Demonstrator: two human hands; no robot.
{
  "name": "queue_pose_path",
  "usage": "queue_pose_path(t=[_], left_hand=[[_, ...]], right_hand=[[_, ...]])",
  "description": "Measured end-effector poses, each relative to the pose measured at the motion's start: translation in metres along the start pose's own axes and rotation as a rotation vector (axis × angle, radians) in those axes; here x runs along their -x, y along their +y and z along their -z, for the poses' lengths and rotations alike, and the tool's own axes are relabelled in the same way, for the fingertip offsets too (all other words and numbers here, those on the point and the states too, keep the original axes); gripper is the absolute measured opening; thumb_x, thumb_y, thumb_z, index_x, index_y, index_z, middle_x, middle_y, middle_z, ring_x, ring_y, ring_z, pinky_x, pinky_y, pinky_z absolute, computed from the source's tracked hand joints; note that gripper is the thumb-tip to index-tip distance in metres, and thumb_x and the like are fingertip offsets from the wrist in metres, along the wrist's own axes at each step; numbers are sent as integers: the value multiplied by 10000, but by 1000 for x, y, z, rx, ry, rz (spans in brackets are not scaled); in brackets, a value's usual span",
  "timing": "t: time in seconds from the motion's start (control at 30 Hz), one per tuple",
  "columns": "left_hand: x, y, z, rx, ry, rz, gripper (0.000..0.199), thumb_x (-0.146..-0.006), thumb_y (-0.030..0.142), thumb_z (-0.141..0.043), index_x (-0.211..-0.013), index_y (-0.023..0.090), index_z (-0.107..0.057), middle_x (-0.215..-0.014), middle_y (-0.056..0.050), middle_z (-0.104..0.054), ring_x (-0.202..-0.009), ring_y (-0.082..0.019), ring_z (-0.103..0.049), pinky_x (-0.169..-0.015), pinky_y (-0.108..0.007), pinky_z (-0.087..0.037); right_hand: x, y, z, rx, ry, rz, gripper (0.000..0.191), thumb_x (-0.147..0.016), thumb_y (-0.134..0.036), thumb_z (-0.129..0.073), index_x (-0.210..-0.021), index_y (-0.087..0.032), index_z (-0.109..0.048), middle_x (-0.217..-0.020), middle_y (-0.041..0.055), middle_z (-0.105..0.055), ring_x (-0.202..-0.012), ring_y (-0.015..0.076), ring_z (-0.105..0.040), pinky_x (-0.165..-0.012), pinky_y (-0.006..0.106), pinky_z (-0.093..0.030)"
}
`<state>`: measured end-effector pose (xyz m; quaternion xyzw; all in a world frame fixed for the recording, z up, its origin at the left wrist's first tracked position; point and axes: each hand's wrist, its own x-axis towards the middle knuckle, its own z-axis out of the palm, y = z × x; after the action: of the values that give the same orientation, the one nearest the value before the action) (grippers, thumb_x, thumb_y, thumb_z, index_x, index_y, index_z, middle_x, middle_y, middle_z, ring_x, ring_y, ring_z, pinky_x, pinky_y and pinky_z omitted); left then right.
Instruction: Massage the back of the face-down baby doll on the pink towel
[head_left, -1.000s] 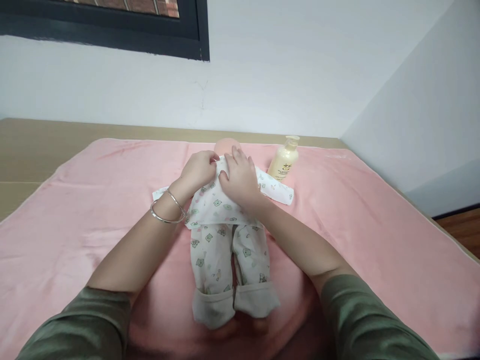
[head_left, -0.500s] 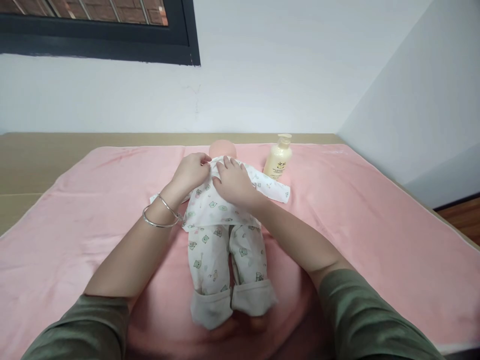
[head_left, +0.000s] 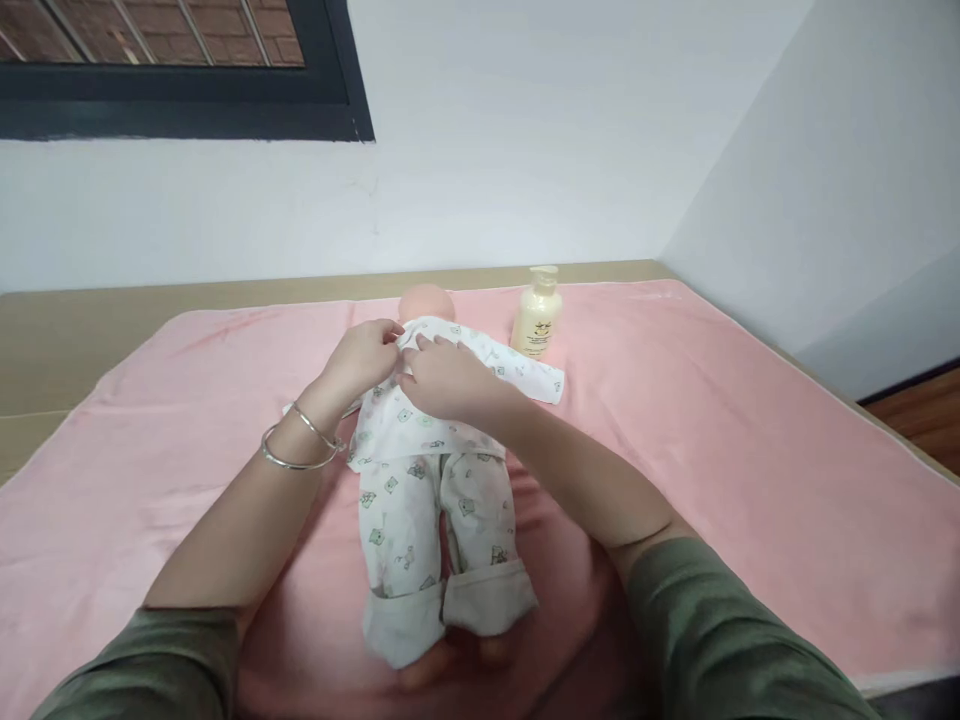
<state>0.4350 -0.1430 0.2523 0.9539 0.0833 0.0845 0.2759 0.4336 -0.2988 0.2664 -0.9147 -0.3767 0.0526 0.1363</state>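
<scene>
A doll [head_left: 426, 302] lies on a pink cloth, its head toward the wall, dressed in a white printed top [head_left: 420, 425] and white printed trousers [head_left: 401, 525] with rolled cuffs. My left hand [head_left: 364, 358], with silver bangles at the wrist, is at the top's upper left near the collar, its fingertips pinched on the fabric. Over the upper chest lies my right hand [head_left: 448, 378], palm down with its fingers apart, touching the top. One sleeve [head_left: 536, 378] stretches out to the right; the other is mostly hidden behind my left wrist.
A pale yellow pump bottle [head_left: 536, 318] stands on the pink cloth [head_left: 712, 430] just beyond the right sleeve. Behind the cloth runs a wooden edge [head_left: 97, 310] along the white wall. A dark-framed window [head_left: 330, 100] is at the upper left.
My right hand has shifted left across the top toward my left hand. The view has moved slightly, so the doll and bottle appear further left.
</scene>
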Motion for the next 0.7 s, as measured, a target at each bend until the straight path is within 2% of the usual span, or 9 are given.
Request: queue_pose_path(t=[0.03,0.07,0.17,0.23,0.33,0.43,0.53,0.63,0.7], left_hand=[[5,5,1,14,-11,-14,478,-764,170,-535,-1184,188,-764,-1239,-111,-774,-1166,-337,-707,-1026,-441,-556],[11,11,2,37,-15,-26,478,-778,179,-538,-1202,193,-757,-1234,-107,-775,-1166,-341,-705,-1027,-449,-554],[31,28,9,185,-23,-69,477,-810,202,-575,-1260,215,-730,-1232,-90,-775,-1165,-322,-706,-1043,-450,-554],[43,38,14,357,-54,-81,455,-810,221,-628,-1254,228,-725,-1235,-83,-774,-1180,-307,-703,-1053,-441,-560],[49,50,13,633,-155,-68,394,-786,235,-711,-1179,241,-745,-1165,-82,-791,-1176,-305,-709,-1075,-452,-559],[33,64,1,956,-263,-13,286,-776,235,-727,-1057,190,-757,-1094,-117,-794,-1130,-315,-726,-1105,-493,-542],[0,84,-17,1259,-292,48,266,-837,299,-642,-1016,129,-740,-1099,-174,-772,-1179,-326,-702,-1152,-510,-501],[-33,107,-31,1431,-300,120,479,-938,436,-509,-1226,96,-683,-1219,-212,-726,-1318,-331,-628,-1195,-483,-455],[-49,121,-37,1517,-329,135,598,-980,487,-419,-1384,78,-587,-1321,-225,-674,-1384,-328,-579,-1201,-466,-446]], right_hand=[[9,0,16,-69,-1,53,430,-1054,-289,-362,-1298,-112,-669,-1402,173,-660,-1261,333,-648,-1104,514,-527],[18,2,32,-97,63,71,430,-1052,-277,-359,-1307,-101,-657,-1398,175,-659,-1262,325,-646,-1100,498,-534],[41,19,71,-149,314,41,400,-1034,-270,-392,-1300,-127,-656,-1508,150,-583,-1393,336,-566,-1190,519,-467],[49,41,86,-187,479,7,413,-1029,-302,-406,-1348,-165,-630,-1537,103,-559,-1467,346,-499,-1228,548,-421],[51,82,98,-235,662,-37,502,-1030,-395,-376,-1460,-203,-547,-1534,58,-550,-1535,359,-409,-1259,580,-344],[44,116,100,-247,745,-42,568,-1021,-482,-337,-1501,-227,-504,-1524,50,-545,-1542,374,-391,-1267,614,-280],[31,126,96,-216,735,-64,599,-1011,-517,-361,-1503,-204,-494,-1523,83,-542,-1555,387,-365,-1286,632,-218],[15,119,88,-195,663,-140,593,-1003,-495,-432,-1476,-147,-514,-1561,141,-510,-1582,376,-317,-1302,615,-222],[4,116,82,-155,639,-185,613,-1020,-533,-427,-1492,-148,-498,-1632,150,-429,-1622,381,-204,-1307,657,-144]])
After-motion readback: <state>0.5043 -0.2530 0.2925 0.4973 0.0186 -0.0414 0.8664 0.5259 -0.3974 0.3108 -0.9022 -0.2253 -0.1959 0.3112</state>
